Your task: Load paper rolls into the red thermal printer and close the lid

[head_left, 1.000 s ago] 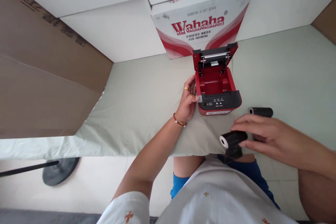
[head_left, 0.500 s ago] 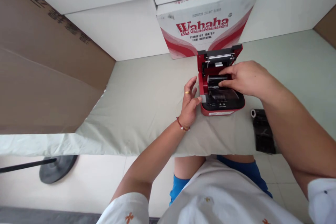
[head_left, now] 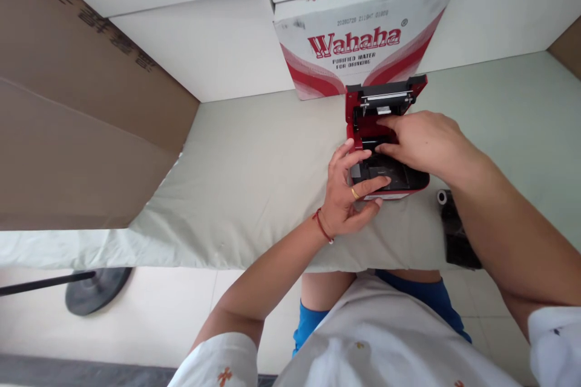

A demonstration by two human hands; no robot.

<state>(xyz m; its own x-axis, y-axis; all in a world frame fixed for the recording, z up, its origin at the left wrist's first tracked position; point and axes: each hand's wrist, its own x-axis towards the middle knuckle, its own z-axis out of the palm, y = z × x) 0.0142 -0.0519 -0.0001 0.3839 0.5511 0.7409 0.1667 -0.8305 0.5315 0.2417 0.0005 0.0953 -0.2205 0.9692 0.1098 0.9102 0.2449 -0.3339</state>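
Note:
A small red printer [head_left: 385, 98] stands on the pale green cloth-covered table [head_left: 254, 181] with its lid tipped open toward the back. My right hand [head_left: 424, 142] reaches into the open bay, fingers closed on a black roll [head_left: 368, 144] that lies inside. A dark strip from the roll [head_left: 393, 174] lies over the printer's front panel. My left hand [head_left: 351, 193] wraps round the printer's front left corner, with the thumb on top. Another black roll [head_left: 454, 230] with a white core lies on the table to the right, partly hidden by my right forearm.
A white and red Wahaha carton [head_left: 358, 42] stands right behind the printer, among plain white boxes [head_left: 200, 54]. A large brown cardboard panel [head_left: 68, 121] borders the table on the left. On the floor at lower left is a black stand base [head_left: 93, 290].
My right hand picked up the black roll at the table's front edge and carried it into the printer's bay. My left hand shifted from the printer's left side onto its front corner.

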